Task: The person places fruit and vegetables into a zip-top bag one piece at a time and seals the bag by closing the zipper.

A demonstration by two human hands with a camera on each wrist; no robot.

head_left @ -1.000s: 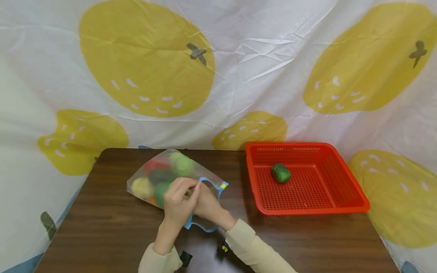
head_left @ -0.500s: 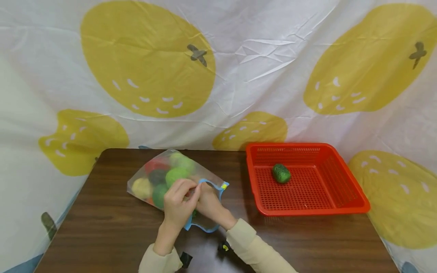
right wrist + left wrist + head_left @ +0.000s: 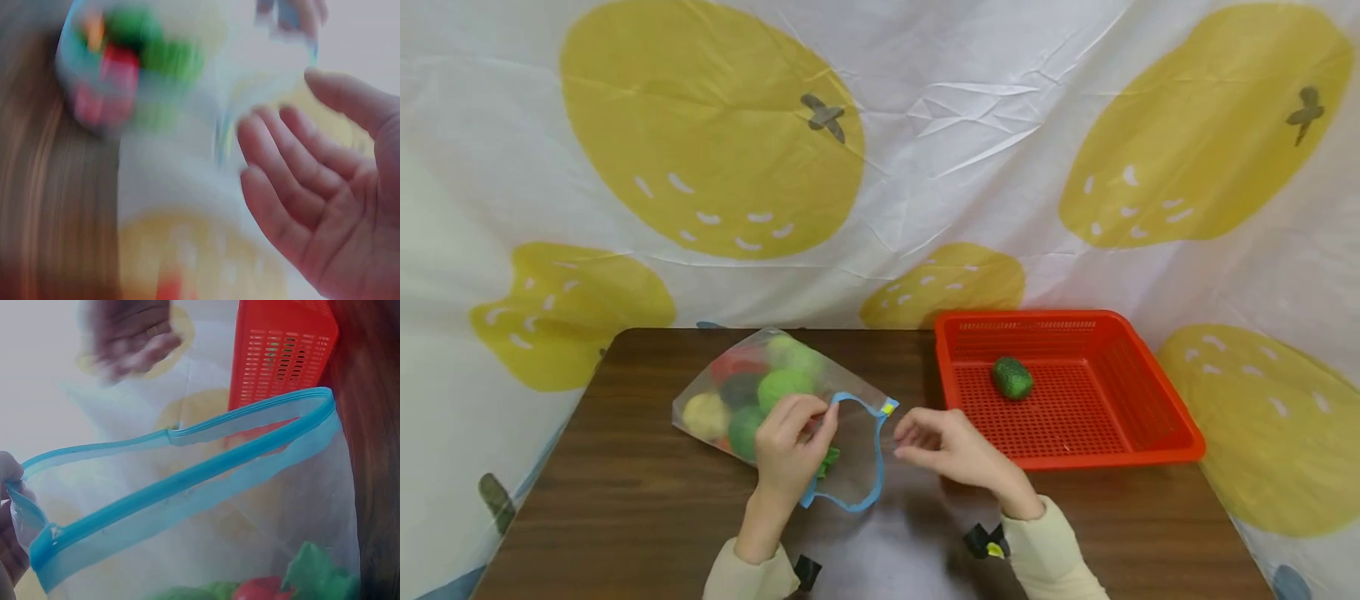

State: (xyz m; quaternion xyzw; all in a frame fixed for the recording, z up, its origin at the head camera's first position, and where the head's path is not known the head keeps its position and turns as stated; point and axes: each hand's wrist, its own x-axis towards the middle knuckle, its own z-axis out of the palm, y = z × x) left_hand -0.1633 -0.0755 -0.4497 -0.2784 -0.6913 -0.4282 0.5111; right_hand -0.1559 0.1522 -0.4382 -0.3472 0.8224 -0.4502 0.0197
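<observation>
A see-through zip bag (image 3: 857, 433) with a blue-edged mouth lies on the table, its mouth gaping toward the right. Several fruits and vegetables show through it, among them a yellow one (image 3: 706, 416) and green ones (image 3: 785, 387). My left hand (image 3: 792, 437) pinches the bag's blue rim (image 3: 181, 481) between thumb and fingers. Between the bag and the red basket hovers my right hand (image 3: 958, 448), fingers loosely bent and holding nothing; the right wrist view shows its bare palm (image 3: 350, 206). A dark green avocado-like fruit (image 3: 1012, 378) lies in the basket.
The red plastic basket (image 3: 1075, 460) stands at the right on the brown wooden table (image 3: 640, 500). Behind the table hangs a white cloth (image 3: 895, 167) with yellow fruit prints.
My right hand has come out of the bag's mouth and moved right, toward the basket. The left hand keeps its pinch on the rim. Green leaves now show inside near the opening.
</observation>
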